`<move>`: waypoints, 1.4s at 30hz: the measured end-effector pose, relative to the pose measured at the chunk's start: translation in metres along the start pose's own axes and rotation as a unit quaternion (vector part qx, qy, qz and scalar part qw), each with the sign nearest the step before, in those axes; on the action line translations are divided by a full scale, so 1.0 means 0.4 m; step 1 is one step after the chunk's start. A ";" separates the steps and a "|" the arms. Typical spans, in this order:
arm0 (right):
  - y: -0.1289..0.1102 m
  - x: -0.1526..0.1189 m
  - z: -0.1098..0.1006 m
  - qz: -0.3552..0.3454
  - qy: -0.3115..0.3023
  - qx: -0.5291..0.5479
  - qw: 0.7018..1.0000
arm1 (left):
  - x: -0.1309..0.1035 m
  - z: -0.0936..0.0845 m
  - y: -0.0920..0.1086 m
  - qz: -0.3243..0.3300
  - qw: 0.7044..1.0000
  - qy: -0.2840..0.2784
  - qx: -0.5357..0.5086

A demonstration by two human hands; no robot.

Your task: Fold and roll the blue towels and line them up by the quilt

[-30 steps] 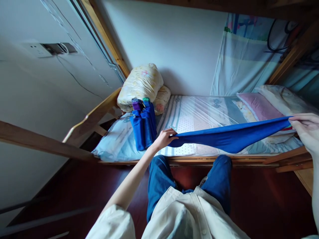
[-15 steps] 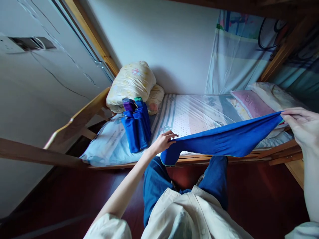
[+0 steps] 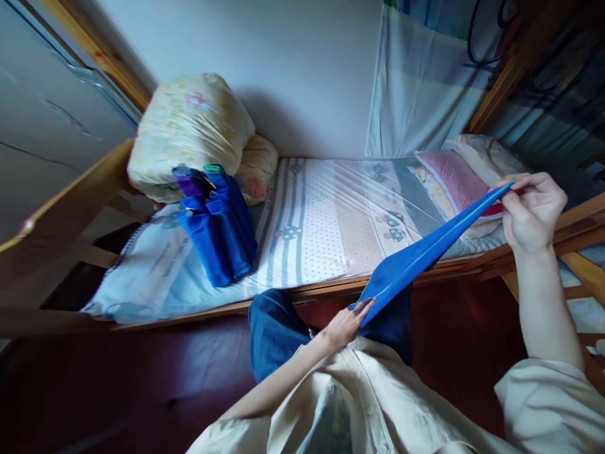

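A blue cloth (image 3: 416, 255) with a thin green edge is stretched on a slant between my two hands, above my knees. My left hand (image 3: 347, 325) is closed on its lower end, close to my shirt. The upper end is pinched between the thumb and fingers of my right hand (image 3: 534, 211), raised in front of the pillows. On the left part of the bed stands a blue bag (image 3: 220, 243) with pockets. A purple roll (image 3: 191, 183) and a green-topped blue roll (image 3: 215, 170) stick out of it.
The bed's mattress (image 3: 326, 221) has a patterned sheet. A bundled cream quilt (image 3: 193, 132) sits at its left end, a pink pillow (image 3: 454, 173) at its right. Wooden bed rails (image 3: 70, 195) and a white curtain (image 3: 406, 94) edge the bed. A ladder (image 3: 583, 271) stands at right.
The cloth has swung from nearly level to a steep slant. My left hand has moved down towards my body, and my right hand has turned inward. The view has shifted to the right.
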State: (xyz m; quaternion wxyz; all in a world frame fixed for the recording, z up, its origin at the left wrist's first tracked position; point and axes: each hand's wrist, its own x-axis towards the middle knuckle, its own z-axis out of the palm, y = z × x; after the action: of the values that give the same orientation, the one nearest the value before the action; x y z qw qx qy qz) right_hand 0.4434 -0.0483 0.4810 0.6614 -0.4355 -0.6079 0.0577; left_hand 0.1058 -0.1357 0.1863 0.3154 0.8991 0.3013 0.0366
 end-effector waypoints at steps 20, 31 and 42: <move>0.022 0.010 -0.114 0.038 -0.042 0.011 0.998 | 0.199 0.089 0.079 -0.040 0.956 -0.042 -0.288; -0.018 0.005 -0.116 -0.017 -0.008 -0.080 0.997 | 0.229 0.069 -0.005 0.001 0.988 0.089 -0.127; 0.142 -0.030 -0.173 0.113 -0.046 -0.235 0.964 | -0.076 -0.569 -0.279 -0.224 0.875 0.425 0.054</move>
State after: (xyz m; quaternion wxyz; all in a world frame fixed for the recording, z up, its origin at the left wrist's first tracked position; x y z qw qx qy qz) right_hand 0.5250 -0.0558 0.4435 0.5014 -0.6412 -0.5808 0.0075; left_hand -0.0352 0.0401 0.3059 0.1075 0.7212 0.6010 0.3274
